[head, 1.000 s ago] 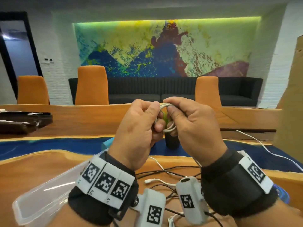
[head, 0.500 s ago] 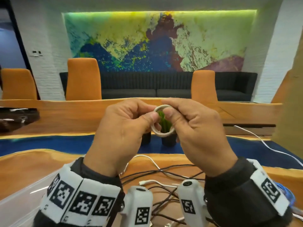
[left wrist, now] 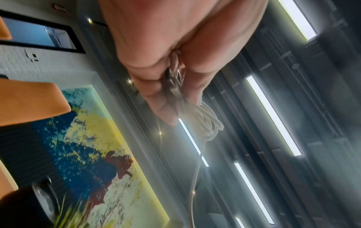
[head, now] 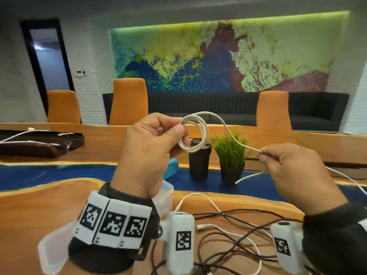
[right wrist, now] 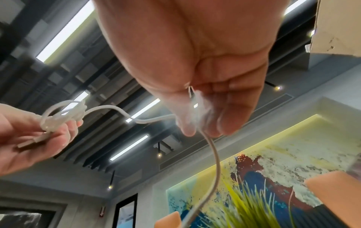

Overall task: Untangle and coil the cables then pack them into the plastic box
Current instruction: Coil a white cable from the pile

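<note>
- The wooden table (head: 39, 205), with a blue band along its middle, carried a tangle of dark cables (head: 238, 253) and loose white cables (head: 214, 205) near the person's wrists.
- The clear plastic box (head: 164, 195), rectangular with rounded corners, sat on the table beneath the left forearm; its contents could not be made out.
- The left hand (head: 147, 153) was raised above the table, back toward the head camera. Thumb and curled fingers pinched the white cable coil (head: 194, 133), a small round bundle of several smooth loops held upright.
- The right hand (head: 294, 171) was held at similar height, well apart from the left. Its thumb and forefinger pinched the coil's free strand (head: 236, 139), which curved from the coil top down to the fingertips, then hung below.
- A black cylindrical cup (head: 198, 163) and a potted grass plant (head: 230, 155) stood side by side behind the hands.
</note>
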`<state>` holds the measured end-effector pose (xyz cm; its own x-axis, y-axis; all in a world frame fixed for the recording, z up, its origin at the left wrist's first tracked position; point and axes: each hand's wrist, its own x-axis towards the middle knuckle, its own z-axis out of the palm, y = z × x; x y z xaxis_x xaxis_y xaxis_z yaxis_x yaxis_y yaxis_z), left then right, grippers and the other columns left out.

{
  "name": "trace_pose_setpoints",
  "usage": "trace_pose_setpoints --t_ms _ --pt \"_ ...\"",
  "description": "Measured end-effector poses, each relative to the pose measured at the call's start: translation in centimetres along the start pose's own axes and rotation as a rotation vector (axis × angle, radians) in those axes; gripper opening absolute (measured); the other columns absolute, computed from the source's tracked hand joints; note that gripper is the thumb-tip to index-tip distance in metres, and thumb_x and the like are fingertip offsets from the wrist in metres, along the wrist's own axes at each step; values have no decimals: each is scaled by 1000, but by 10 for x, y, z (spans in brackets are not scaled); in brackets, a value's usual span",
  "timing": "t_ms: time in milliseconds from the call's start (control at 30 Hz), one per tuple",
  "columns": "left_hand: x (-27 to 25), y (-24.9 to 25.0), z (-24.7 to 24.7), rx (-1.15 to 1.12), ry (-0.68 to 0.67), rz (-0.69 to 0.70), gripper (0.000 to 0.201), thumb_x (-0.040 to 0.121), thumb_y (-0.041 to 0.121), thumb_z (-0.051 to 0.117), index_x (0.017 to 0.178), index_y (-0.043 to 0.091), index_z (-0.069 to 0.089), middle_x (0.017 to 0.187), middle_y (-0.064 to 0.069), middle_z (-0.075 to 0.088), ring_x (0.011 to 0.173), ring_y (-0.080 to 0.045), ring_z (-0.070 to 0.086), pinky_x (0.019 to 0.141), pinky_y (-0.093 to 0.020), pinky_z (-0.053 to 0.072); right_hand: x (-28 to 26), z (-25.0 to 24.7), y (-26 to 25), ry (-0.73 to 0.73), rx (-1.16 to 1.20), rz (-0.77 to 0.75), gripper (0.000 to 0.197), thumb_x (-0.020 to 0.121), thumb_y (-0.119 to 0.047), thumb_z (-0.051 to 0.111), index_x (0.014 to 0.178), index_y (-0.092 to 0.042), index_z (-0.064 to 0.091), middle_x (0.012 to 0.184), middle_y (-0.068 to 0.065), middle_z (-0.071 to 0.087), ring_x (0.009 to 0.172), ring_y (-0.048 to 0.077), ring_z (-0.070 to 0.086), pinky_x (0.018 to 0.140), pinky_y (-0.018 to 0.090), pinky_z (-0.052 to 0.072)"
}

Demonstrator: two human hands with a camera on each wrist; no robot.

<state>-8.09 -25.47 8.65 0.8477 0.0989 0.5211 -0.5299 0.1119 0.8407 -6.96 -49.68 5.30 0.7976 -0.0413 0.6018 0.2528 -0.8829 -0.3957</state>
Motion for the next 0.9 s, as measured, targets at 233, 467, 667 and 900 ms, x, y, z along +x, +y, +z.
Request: trace_pose_setpoints --t_ms 233,467,667,900 --pt "-10 -6 20 -45 -167 -54 12 89 0 60 91 9 69 81 -12 75 74 -21 71 69 -31 62 -1 -14 -20 125 1121 252 18 97 -7 51 99 -7 69 86 10 69 74 16 70 66 24 61" --pt "-10 -6 19 -32 -154 -22 13 88 5 61 97 9 70 85 -13 75 75 -20 71 72 -33 61 -3 -13 -26 -1 1262 229 22 95 -6 48 101 -4 69 85 11 70 74 20 68 66 27 61" --pt "-7 -6 15 -110 -140 -46 17 85 9 60 100 6 68 88 -13 76 75 -19 71 64 -24 58 -2 -12 -19 -104 1326 226 23 92 -8 50 102 -4 70 83 12 69 68 18 67 63 26 60" --pt "-13 -15 30 -98 -221 9 20 78 16 64 96 6 66 86 -10 76 79 -21 74 67 -27 60 -9 -1 -32 -350 1532 249 30 84 -15 56 108 -2 69 87 15 69 69 17 66 59 27 58"
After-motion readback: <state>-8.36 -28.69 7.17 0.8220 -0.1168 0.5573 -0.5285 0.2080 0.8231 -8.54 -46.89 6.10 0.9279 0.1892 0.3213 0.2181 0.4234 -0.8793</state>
